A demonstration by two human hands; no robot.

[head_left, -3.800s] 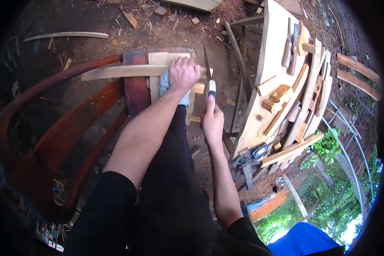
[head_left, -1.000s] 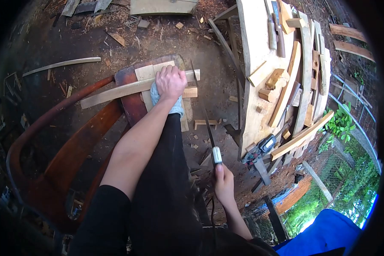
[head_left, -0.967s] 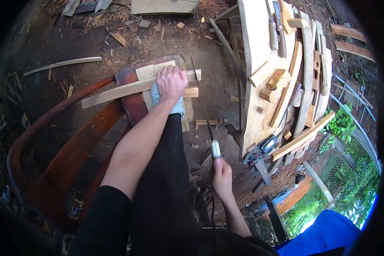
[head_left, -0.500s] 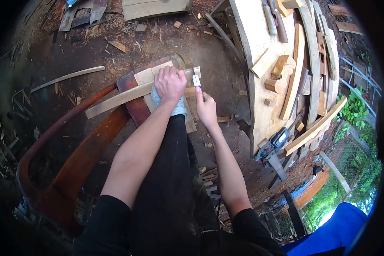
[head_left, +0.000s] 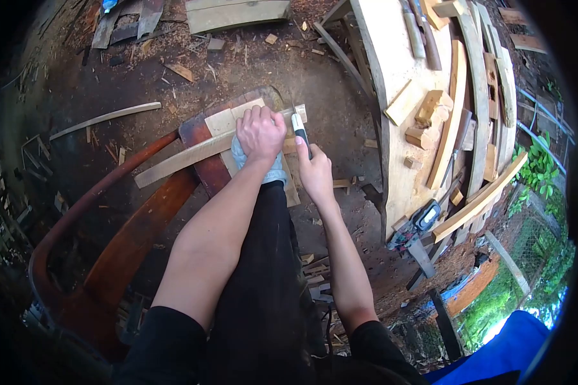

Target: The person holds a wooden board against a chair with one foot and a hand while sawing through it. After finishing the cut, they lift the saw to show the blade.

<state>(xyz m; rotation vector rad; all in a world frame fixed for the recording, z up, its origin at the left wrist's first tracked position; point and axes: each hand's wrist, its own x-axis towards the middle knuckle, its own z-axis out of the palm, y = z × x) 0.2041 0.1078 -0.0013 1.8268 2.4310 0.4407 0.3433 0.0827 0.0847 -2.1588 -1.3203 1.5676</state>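
Note:
My left hand (head_left: 261, 133) is closed over a long, slightly curved wooden strip (head_left: 185, 155), pressing it down on a reddish-brown wooden chair (head_left: 210, 172). A foot in a light blue covering (head_left: 275, 172) rests beside that hand. My right hand (head_left: 315, 172) wraps round the white-and-black handle of a handsaw (head_left: 298, 126), thumb along the grip. Its thin blade shows only faintly, close to the strip's right end, where a short piece sticks out past it. How deep the blade sits in the wood cannot be made out.
On the right stands a workbench (head_left: 369, 61) with wood blocks (head_left: 434, 106), curved strips (head_left: 451, 122), long-handled tools (head_left: 413, 33) and a dark device (head_left: 425, 215). Another curved strip (head_left: 106, 118) and scattered offcuts lie on the dirt floor. Blue fabric (head_left: 501, 356) shows at lower right.
The whole view has shifted slightly. My right hand and the saw have moved a little back toward me, and more of the dark handle shows. My left hand still holds the strip.

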